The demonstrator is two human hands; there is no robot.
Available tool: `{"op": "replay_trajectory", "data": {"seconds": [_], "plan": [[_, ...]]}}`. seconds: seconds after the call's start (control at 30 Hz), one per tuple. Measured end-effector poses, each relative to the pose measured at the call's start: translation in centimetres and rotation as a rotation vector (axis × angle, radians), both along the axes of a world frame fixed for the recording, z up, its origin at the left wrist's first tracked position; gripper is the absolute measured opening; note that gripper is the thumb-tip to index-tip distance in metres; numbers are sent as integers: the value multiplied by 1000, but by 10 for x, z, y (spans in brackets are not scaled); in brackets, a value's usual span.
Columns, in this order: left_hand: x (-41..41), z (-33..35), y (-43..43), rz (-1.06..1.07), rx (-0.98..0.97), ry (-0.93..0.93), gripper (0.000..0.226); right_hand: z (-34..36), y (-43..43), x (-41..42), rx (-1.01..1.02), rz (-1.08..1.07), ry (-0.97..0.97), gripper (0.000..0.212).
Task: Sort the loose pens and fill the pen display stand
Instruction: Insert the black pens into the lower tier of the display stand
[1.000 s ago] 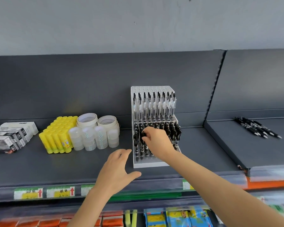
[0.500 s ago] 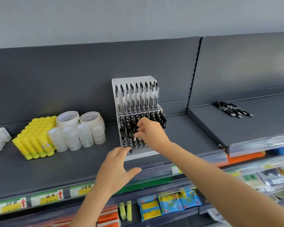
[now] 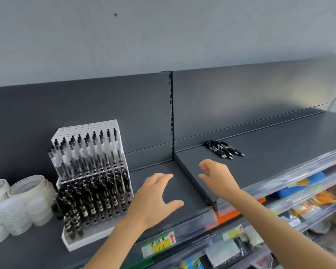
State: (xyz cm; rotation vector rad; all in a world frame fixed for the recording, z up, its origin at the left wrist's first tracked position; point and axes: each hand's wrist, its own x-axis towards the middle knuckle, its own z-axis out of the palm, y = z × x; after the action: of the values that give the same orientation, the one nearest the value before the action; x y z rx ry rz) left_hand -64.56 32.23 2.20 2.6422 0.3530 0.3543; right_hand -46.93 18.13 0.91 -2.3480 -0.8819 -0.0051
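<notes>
The white pen display stand point(image 3: 80, 242) stands on the dark shelf at the left, its tiers packed with black and clear pens. Several loose black pens point(image 3: 222, 148) lie in a bunch on the raised shelf section to the right. My left hand point(image 3: 155, 197) hovers flat over the shelf just right of the stand, fingers straight, holding nothing. My right hand point(image 3: 217, 176) is over the front of the raised shelf, below the loose pens and apart from them, fingers loosely curled and empty.
Rolls of white and clear tape point(image 3: 21, 202) sit left of the stand. A vertical slotted upright point(image 3: 171, 113) divides the two shelf sections point(image 3: 279, 144). Price labels point(image 3: 159, 244) line the shelf edge; packaged goods point(image 3: 308, 202) hang below.
My right hand left the stand's pens and moved right, over the raised shelf. The view swung right, so the stand now sits at the left. My left hand stayed open.
</notes>
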Motion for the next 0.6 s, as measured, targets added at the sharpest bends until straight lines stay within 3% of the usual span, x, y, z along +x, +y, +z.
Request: {"op": "replay_trajectory", "data": {"seconds": [0.3, 0.6], "plan": [[185, -7, -58, 54, -66, 102, 70, 0, -68, 175, -44, -34, 78, 21], [319, -27, -74, 286, -144, 191, 49, -14, -56, 299, -135, 42, 152, 27]]}}
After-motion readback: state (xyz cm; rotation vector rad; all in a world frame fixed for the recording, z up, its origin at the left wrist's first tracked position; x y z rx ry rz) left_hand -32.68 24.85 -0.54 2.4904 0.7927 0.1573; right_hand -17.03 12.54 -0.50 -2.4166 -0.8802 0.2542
